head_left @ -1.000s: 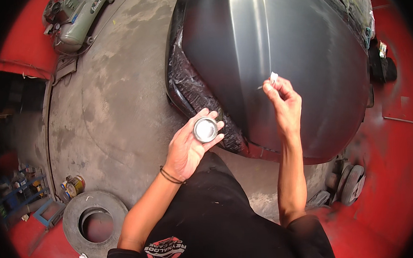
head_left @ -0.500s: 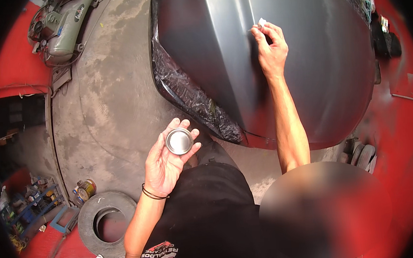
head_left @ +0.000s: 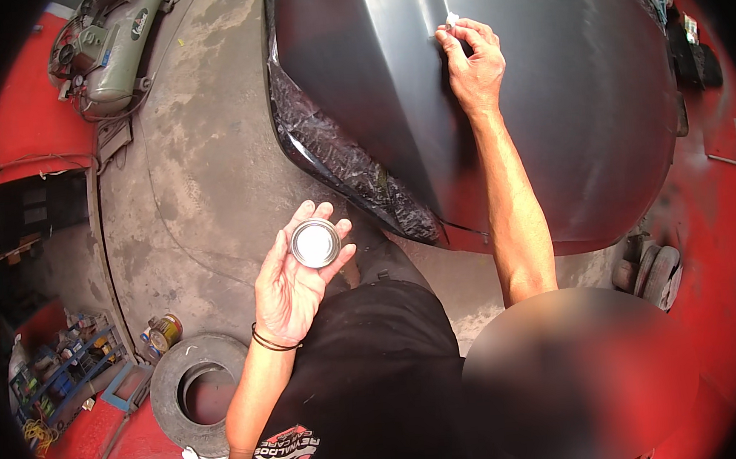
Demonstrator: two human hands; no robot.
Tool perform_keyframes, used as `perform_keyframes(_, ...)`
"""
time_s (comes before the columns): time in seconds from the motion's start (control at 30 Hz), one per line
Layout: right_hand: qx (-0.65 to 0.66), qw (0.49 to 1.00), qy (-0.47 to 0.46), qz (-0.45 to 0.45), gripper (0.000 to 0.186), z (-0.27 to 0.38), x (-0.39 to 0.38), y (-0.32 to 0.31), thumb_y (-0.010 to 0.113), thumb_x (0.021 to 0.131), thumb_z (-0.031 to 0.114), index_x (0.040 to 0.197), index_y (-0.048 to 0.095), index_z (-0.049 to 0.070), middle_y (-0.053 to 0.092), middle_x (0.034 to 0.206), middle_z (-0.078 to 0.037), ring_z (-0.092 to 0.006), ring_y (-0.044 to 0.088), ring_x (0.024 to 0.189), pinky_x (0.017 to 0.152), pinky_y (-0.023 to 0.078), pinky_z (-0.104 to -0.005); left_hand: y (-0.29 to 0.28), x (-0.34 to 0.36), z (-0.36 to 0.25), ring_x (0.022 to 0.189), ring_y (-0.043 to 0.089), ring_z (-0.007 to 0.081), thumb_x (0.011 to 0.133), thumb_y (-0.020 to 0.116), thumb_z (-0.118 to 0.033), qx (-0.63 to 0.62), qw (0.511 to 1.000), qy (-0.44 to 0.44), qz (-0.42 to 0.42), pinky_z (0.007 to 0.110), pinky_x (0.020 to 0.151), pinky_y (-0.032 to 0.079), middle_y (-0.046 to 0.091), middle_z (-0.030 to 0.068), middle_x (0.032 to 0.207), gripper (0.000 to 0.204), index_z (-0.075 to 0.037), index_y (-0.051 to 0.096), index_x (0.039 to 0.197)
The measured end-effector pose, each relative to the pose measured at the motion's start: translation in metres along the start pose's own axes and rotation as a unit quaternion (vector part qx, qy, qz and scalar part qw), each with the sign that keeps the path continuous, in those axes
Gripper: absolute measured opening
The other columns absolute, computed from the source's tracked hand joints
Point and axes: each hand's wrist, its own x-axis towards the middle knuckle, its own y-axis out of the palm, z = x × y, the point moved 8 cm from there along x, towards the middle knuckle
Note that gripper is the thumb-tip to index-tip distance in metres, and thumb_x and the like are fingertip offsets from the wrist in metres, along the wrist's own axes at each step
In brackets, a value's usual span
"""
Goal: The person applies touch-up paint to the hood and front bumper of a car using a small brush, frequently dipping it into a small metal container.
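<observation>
The concrete floor [head_left: 209, 155] spreads under everything, and over it reaches the dark car hood [head_left: 565, 122], with a bright crease running away from its near edge. A green compressor [head_left: 126, 59] stands by the floor's far left edge; a tyre [head_left: 172, 403] lies at its near left. Crumpled black film [head_left: 324, 143] lines the hood's left edge down to the near left corner.

The right hand [head_left: 475, 70] is over the hood, well in from the near edge and beside the crease, its fingertips pinched on a small white piece. Whether that touches the surface I cannot tell. The left hand [head_left: 290, 296] is palm up off the near left corner, its fingers spread and loosely curled around a round tin [head_left: 314, 243]. The tin faces upward; whether its pale inside is filling or shine is unclear. Smallest is the white piece [head_left: 451, 21] itself.

A tilt of the left palm could tip the tin, since the fingers seem only to cup it. A slackened pinch could drop the white piece onto the hood, and a dipping knuckle or forearm might smudge the finish.
</observation>
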Motion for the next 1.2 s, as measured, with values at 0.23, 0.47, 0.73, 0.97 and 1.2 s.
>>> perform_keyframes(0.23,-0.002,1.0,-0.006,-0.004,0.011,0.0024,-0.0008,-0.0003,0.088,0.093,0.015,0.1,0.085,0.008,0.079,0.118,-0.004,-0.0263,0.066,0.12,0.104,0.054,-0.0412,-0.0014,0.0,-0.002,0.155,0.05,0.0437,0.121,0.047,-0.034,-0.007,1.0,0.001,0.0,0.062,0.126,0.047,0.048,0.0189,0.169,0.059,-0.001,0.037,0.168)
perform_keyframes(0.47,-0.014,1.0,0.002,0.002,0.012,0.001,-0.0009,0.0,0.088,0.093,0.015,0.102,0.086,0.007,0.079,0.119,-0.005,-0.0267,0.066,0.12,0.105,0.055,-0.0412,-0.0007,0.0008,-0.0039,0.155,0.05,0.0438,0.121,0.046,-0.034,-0.013,1.0,0.007,0.002,0.062,0.126,0.047,0.048,0.0191,0.169,0.058,-0.001,0.038,0.168)
perform_keyframes(0.73,-0.02,1.0,-0.006,0.005,0.013,0.0,-0.0004,0.0019,0.088,0.093,0.015,0.103,0.086,0.007,0.079,0.118,-0.006,-0.027,0.066,0.12,0.106,0.054,-0.0416,-0.0003,0.0015,-0.0052,0.155,0.049,0.0445,0.121,0.046,-0.034,-0.015,1.0,0.011,0.005,0.062,0.126,0.047,0.047,0.0197,0.17,0.058,-0.001,0.038,0.168)
perform_keyframes(0.97,0.01,1.0,0.016,-0.002,0.012,0.0046,-0.0019,-0.0021,0.087,0.094,0.015,0.103,0.086,0.007,0.079,0.118,-0.005,-0.0268,0.066,0.12,0.105,0.054,-0.0409,-0.0014,0.0009,-0.0052,0.157,0.045,0.0452,0.122,0.043,-0.031,-0.034,0.999,0.01,0.014,0.064,0.127,0.045,0.045,0.0198,0.172,0.058,0.0,0.036,0.17)
perform_keyframes(1.2,-0.01,1.0,-0.012,0.004,0.013,0.0004,-0.0018,0.0008,0.088,0.094,0.015,0.104,0.085,0.007,0.079,0.118,-0.006,-0.0269,0.066,0.119,0.105,0.055,-0.0407,0.0008,0.0011,-0.0053,0.155,0.049,0.0449,0.121,0.046,-0.034,-0.016,1.0,0.015,0.007,0.062,0.127,0.047,0.047,0.0201,0.17,0.059,-0.001,0.037,0.168)
